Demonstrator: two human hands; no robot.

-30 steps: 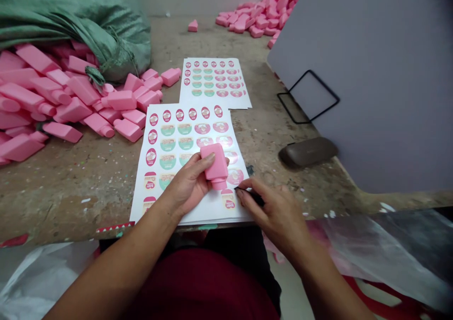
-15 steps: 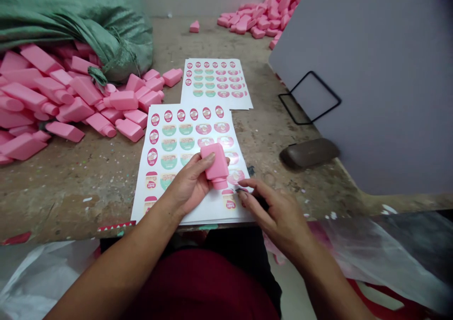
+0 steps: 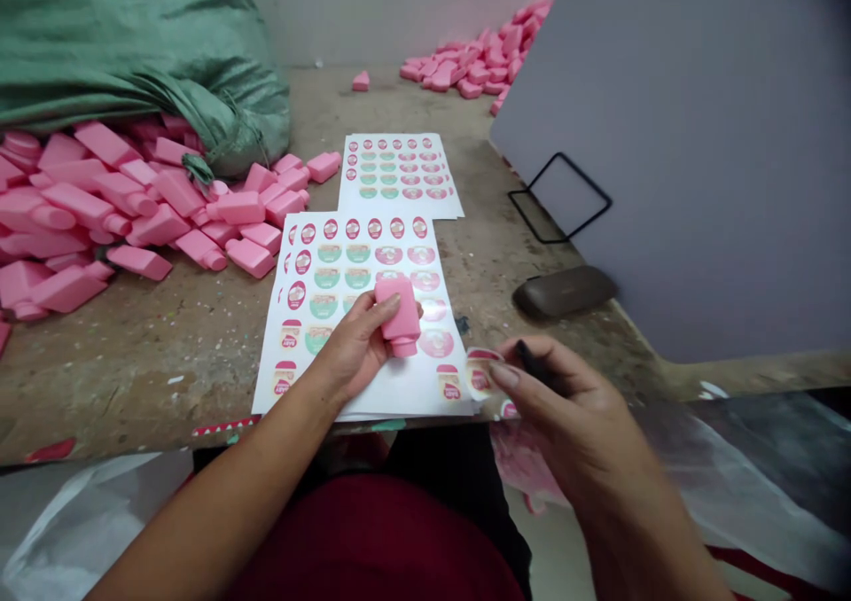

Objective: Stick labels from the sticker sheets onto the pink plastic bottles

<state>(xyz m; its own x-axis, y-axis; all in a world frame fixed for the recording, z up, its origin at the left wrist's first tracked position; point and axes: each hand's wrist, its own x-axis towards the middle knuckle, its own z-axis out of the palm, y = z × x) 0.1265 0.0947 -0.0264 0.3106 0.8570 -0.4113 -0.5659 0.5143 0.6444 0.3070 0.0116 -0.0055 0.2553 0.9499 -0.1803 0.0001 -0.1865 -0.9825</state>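
Note:
My left hand (image 3: 363, 339) is closed around a small pink plastic bottle (image 3: 399, 313), its neck tilted down toward me, above the front sticker sheet (image 3: 382, 393). Thumb and fingers of my right hand (image 3: 558, 388) pinch a label sticker (image 3: 480, 374) at the sheet's right edge. Whether the sticker is fully off the sheet I cannot tell. A slim dark tool (image 3: 535, 366) also sits within the right hand, its working end hidden. The sheet carries rows of pink, green and red stickers.
A second stack of sticker sheets (image 3: 399, 206) lies behind. At left, pink bottles (image 3: 176, 189) spill from a green sack (image 3: 146, 42); another pile (image 3: 479, 65) lies at the back. On the right are a dark case (image 3: 565, 291), a black wire stand (image 3: 558, 198) and a grey board (image 3: 698, 158).
My right hand has moved right and now pinches a sticker at the sheet's edge. The top sheet has slid slightly right, baring another beneath its left side. The left hand still holds the bottle.

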